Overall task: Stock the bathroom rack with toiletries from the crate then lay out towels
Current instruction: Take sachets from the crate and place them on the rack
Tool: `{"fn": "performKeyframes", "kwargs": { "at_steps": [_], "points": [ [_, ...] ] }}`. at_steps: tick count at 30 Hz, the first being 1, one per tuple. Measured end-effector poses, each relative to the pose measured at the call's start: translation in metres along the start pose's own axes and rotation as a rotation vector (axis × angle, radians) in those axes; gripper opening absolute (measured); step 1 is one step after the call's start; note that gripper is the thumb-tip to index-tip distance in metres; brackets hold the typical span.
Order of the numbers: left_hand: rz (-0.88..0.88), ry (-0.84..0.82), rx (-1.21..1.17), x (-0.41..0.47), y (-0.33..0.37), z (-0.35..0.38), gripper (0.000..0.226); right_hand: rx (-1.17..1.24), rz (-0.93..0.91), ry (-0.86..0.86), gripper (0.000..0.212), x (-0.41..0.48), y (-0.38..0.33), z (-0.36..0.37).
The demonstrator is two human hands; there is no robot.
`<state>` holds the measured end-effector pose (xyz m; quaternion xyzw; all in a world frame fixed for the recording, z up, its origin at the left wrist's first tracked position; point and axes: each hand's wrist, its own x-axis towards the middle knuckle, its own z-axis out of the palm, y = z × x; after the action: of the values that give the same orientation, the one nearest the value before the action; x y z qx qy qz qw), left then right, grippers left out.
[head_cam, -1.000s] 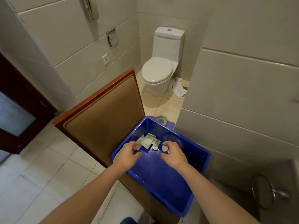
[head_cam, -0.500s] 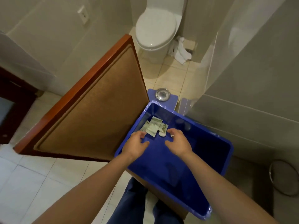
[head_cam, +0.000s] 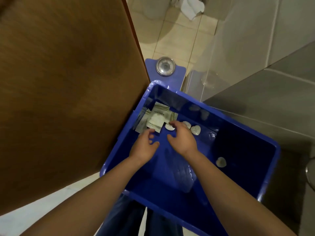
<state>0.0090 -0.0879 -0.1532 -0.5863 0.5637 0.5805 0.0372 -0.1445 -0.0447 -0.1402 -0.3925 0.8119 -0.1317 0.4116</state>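
The fingers of the left hand are loosely curled and hold nothing. Their tips are right at the near edge of a pile of pale paper sachets, and the thumb stands apart from them. The fingers of the right hand bend downward with their tips touching the near rim of a small round white packet. Its thumb is spread away toward the left hand, so nothing is gripped there either. Both hands reach inside the blue crate, and the person's dark blue trouser legs show below its near edge. The toiletries lie on the crate floor. The sachets are heaped in the far left corner against the wall, overlapping one another. Two more round white packets lie side by side just to the right of the right hand's fingers. A fourth packet lies alone, well apart from the rest, near the right wall. A large brown wooden panel with a reddish edge fills the upper left, right beside the crate. Beyond the crate's far corner lies a flat blue piece with a round metal disc on it. Farther off, a crumpled white cloth lies on the beige floor tiles, and grey wall tiles rise on the right.
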Motion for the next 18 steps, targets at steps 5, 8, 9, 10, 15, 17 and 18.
{"fn": "performKeyframes", "kwargs": {
  "at_steps": [5, 8, 9, 10, 15, 17, 18],
  "points": [
    [-0.001, 0.058, -0.071, 0.027, -0.016, 0.015, 0.049, -0.052, -0.078, 0.031, 0.046, 0.036, 0.017, 0.020],
    [0.001, 0.110, -0.097, 0.038, -0.019, 0.018, 0.048, -0.160, -0.147, 0.038, 0.048, 0.047, 0.023, 0.028],
    [-0.003, 0.123, -0.104, 0.040, -0.020, 0.020, 0.048, -0.211, -0.176, 0.035, 0.051, 0.050, 0.024, 0.030],
    [-0.006, 0.135, -0.114, 0.042, -0.021, 0.021, 0.047, -0.264, -0.209, 0.032, 0.055, 0.054, 0.025, 0.032],
    [-0.002, 0.180, -0.169, 0.049, -0.027, 0.027, 0.045, -0.458, -0.372, 0.035, 0.067, 0.074, 0.018, 0.041],
    [-0.003, 0.192, -0.185, 0.050, -0.029, 0.029, 0.044, -0.497, -0.383, 0.016, 0.065, 0.080, 0.016, 0.043],
    [-0.003, 0.198, -0.189, 0.051, -0.029, 0.029, 0.044, -0.518, -0.376, 0.017, 0.061, 0.082, 0.015, 0.043]
  ]
}}
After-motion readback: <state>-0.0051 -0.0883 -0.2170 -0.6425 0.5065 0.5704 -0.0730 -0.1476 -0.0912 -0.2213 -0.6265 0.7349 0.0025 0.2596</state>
